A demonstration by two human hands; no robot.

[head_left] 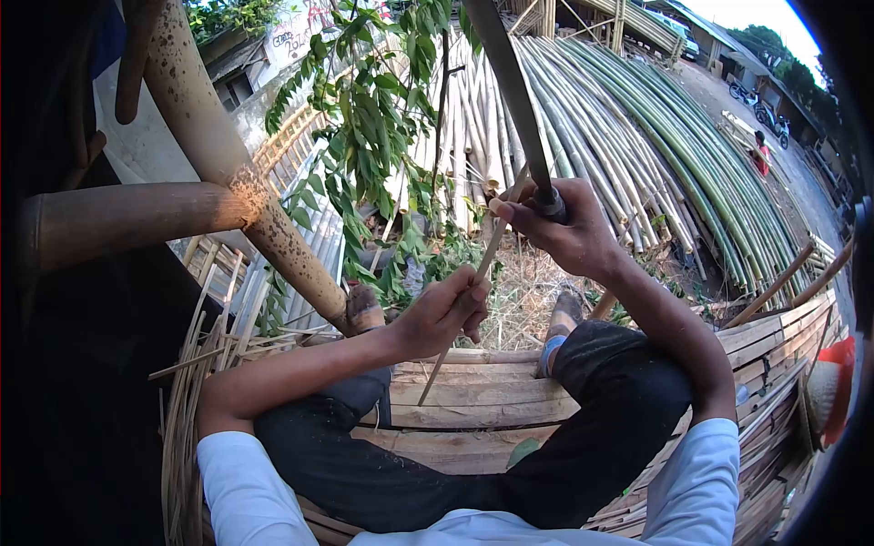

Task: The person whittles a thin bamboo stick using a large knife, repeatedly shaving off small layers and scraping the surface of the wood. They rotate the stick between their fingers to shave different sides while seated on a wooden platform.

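My left hand (435, 316) is closed around a thin bamboo strip (438, 371), which slants from its lower end above the bench up to my other hand. My right hand (575, 232) grips a machete (515, 89) by its handle, mostly hidden in the fist. The long dark blade points up and away. At the right thumb, the strip's upper end meets the area by the base of the blade; the exact contact there is hidden.
I sit on a split-bamboo bench (482, 393). A thick bamboo post (214, 136) leans at left beside thin strips (193, 400). Leafy branches (364, 118) hang ahead, before stacked bamboo poles (628, 136). An orange-red hat (830, 391) is at right; a person (760, 155) is far off.
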